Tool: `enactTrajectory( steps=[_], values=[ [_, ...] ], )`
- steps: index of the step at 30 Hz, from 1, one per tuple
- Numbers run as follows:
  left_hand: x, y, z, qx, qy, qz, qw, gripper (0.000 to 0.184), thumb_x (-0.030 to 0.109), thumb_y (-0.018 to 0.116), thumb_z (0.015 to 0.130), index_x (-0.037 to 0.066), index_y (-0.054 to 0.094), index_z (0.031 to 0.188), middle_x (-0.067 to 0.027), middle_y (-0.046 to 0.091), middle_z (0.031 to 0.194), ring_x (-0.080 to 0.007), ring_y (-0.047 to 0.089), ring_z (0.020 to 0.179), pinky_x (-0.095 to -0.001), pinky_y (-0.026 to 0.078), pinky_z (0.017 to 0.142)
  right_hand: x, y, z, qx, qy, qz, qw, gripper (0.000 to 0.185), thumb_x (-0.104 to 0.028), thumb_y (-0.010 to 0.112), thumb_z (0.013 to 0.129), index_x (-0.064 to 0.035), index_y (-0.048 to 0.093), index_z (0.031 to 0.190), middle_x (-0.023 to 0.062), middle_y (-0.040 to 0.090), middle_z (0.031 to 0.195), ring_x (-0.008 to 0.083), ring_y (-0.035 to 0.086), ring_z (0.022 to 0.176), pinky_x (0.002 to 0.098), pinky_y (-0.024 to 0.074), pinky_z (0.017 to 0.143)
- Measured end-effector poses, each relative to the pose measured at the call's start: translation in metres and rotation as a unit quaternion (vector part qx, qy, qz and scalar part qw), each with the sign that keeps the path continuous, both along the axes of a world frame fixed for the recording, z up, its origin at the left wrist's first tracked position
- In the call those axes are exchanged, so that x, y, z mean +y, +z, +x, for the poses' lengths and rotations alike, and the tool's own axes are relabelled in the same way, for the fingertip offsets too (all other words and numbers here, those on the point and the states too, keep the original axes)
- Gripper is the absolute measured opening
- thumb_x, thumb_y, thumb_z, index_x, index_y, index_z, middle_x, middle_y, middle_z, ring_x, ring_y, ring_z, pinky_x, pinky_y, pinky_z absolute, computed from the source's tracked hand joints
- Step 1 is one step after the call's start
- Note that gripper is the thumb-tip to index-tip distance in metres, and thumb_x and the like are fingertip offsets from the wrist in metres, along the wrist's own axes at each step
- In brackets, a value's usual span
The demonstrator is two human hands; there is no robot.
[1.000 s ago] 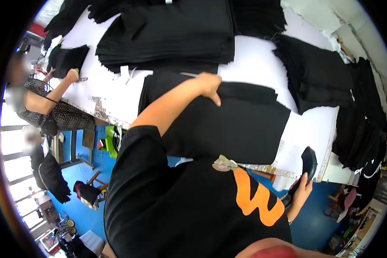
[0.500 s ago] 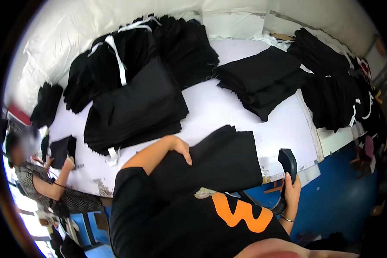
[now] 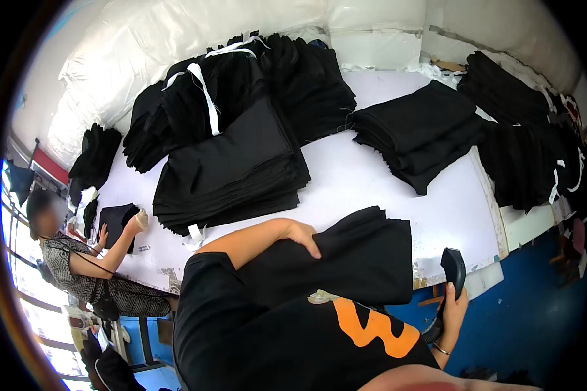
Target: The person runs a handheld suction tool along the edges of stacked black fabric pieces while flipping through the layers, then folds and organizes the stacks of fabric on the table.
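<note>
My left hand (image 3: 299,234) grips the far edge of a black cloth stack (image 3: 359,260) at the front of the table, its thumb on top and the other fingers mostly hidden. The cloth lies against my body, its far edge uneven. At the right, beyond the table's front edge, my right hand (image 3: 454,307) is closed around a black handheld device (image 3: 452,266), whose rounded head points up. The device does not touch the cloth.
On the white table (image 3: 346,171) lie a large black fabric pile (image 3: 231,173), a folded pile (image 3: 417,127) and more bundles (image 3: 515,156) at the right. A co-worker (image 3: 78,260) handles black cloth (image 3: 117,225) at the left. Blue floor (image 3: 502,326) shows at the lower right.
The view has tilted up, showing more of the table's back. The front cloth now looks narrower and closer to my body, with my left hand still on it. My right hand still holds the device.
</note>
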State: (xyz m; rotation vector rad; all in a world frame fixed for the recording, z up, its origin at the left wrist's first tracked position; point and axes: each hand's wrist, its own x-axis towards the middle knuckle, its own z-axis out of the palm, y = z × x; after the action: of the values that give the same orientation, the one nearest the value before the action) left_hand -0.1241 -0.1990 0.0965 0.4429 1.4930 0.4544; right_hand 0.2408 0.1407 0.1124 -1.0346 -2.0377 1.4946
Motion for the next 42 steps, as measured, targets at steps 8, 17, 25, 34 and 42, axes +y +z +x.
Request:
enactTrajectory(
  steps=[8, 17, 25, 34, 42],
  values=[
    [0.054, -0.017, -0.011, -0.167, -0.008, -0.026, 0.986, 0.072, 0.028, 0.081, 0.08, 0.001, 0.053, 0.141, -0.0159, 0.062, 0.133, -0.0273, 0.061, 0.118, -0.0418, 0.05, 0.101, -0.005, 0.005, 0.017, -0.034, -0.036, 0.002, 0.999, 0.04, -0.037, 0.061, 0.101, 0.0013, 0.057, 0.091, 0.0039, 0.052, 0.057, 0.0129, 0.052, 0.045, 0.0286, 0.0401, 0.042],
    [0.061, -0.047, -0.01, -0.25, -0.027, -0.085, 0.964, 0.072, 0.023, 0.08, 0.079, 0.001, 0.053, 0.141, -0.0152, 0.064, 0.132, -0.0257, 0.064, 0.113, -0.0414, 0.051, 0.101, -0.019, -0.002, 0.035, -0.052, -0.082, 0.011, 0.995, 0.036, -0.034, 0.063, 0.1, 0.0011, 0.059, 0.092, 0.0042, 0.053, 0.058, 0.0131, 0.053, 0.045, 0.0299, 0.0423, 0.044],
    [0.072, -0.028, 0.016, -0.254, -0.077, -0.026, 0.964, 0.067, 0.015, 0.08, 0.076, 0.0, 0.057, 0.137, -0.0158, 0.066, 0.127, -0.0264, 0.064, 0.111, -0.0395, 0.051, 0.099, -0.027, 0.003, 0.038, -0.063, -0.106, -0.013, 0.992, 0.033, -0.032, 0.064, 0.1, 0.0004, 0.06, 0.093, 0.004, 0.054, 0.058, 0.0128, 0.053, 0.045, 0.0292, 0.0423, 0.044],
    [0.056, -0.042, 0.02, -0.055, -0.061, 0.148, 0.986, 0.042, 0.004, 0.079, 0.074, -0.003, 0.071, 0.115, -0.0119, 0.074, 0.107, -0.0205, 0.068, 0.096, -0.0361, 0.055, 0.087, -0.018, -0.004, 0.034, -0.057, -0.063, -0.017, 0.996, 0.036, -0.034, 0.062, 0.101, 0.0006, 0.059, 0.091, 0.004, 0.052, 0.057, 0.0124, 0.051, 0.044, 0.0285, 0.0407, 0.043],
    [-0.015, 0.136, 0.018, 0.235, 0.038, 0.227, 0.945, 0.043, 0.006, 0.081, 0.071, -0.006, 0.071, 0.112, -0.0114, 0.075, 0.104, -0.019, 0.069, 0.093, -0.0334, 0.056, 0.085, 0.007, -0.006, 0.019, -0.06, -0.014, 0.008, 0.998, 0.042, -0.04, 0.06, 0.102, 0.0018, 0.058, 0.094, 0.0055, 0.053, 0.057, 0.0135, 0.051, 0.044, 0.0285, 0.0403, 0.043]
  ],
)
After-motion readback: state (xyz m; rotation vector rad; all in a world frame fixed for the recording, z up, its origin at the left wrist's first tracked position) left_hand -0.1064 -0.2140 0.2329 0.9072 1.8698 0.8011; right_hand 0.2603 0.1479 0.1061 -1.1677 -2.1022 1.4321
